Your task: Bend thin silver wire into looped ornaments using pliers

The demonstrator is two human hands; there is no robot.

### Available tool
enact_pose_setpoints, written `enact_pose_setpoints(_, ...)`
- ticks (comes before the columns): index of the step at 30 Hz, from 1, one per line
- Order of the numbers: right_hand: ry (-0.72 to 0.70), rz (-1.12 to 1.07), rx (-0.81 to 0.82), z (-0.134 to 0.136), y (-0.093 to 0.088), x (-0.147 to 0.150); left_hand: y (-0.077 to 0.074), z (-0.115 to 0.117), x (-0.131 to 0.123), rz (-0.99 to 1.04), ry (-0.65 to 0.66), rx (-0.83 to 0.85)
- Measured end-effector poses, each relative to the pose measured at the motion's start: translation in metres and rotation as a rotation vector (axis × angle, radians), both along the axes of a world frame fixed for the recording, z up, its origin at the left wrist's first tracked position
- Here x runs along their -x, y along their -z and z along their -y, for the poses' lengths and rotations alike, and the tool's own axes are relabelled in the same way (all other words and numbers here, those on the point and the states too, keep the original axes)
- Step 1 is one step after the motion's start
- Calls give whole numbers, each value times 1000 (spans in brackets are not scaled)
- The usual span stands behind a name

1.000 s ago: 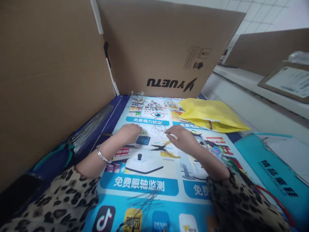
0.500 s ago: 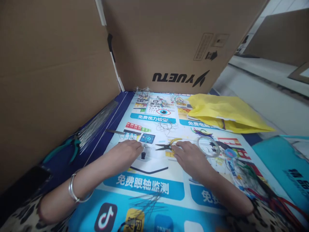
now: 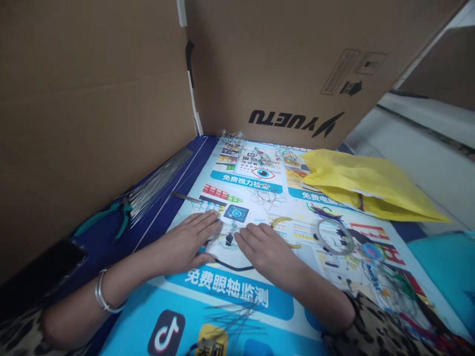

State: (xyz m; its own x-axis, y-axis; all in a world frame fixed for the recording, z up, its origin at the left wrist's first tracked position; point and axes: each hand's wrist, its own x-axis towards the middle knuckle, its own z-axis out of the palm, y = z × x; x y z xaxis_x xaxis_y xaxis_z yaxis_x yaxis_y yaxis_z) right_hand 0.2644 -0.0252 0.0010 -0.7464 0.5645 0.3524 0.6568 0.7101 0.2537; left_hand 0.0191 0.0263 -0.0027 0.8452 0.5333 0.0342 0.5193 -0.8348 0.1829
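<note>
My left hand [image 3: 193, 242] lies nearly flat on the printed sheet [image 3: 230, 259], fingers stretched out and thumb apart. Close by on the right, my right hand [image 3: 267, 252] has its fingers bent down and together; their tips are hidden, and whatever they hold is too small to make out. A faint thin wire piece [image 3: 229, 228] shows in the gap between the hands. Yellow-handled pliers [image 3: 281, 221] lie under or behind my right hand, with only the handles showing. Short dark wires [image 3: 237, 316] are spread nearer to me.
Cardboard panels [image 3: 267, 64] wall off the left and back. Teal-handled pliers [image 3: 102, 216] and a bundle of straight wires [image 3: 159, 185] lie left. To the right are a tape roll [image 3: 351, 242], a yellow bag [image 3: 378, 173] and tangled coloured cords [image 3: 393, 287].
My right hand has let go of the yellow-handled pliers and moved left, beside my left hand. The left hand has flattened and spread from a closed pose. The view has shifted slightly.
</note>
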Motion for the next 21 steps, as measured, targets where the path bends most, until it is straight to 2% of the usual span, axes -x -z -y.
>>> enact_pose_setpoints(5,-2,-5,20,-2,10,-3,11,0,4,49,3,24)
enact_pose_setpoints(11,11,20,16,-1,1,-9,2,-6,7,76,-4,-40)
enact_pose_setpoints(16,-31,123,-30,-6,-2,-6,-8,-12,15,86,152,-192)
enact_pose_setpoints(21,-77,130,-50,-17,3,-2,-3,-15,16,128,226,-266)
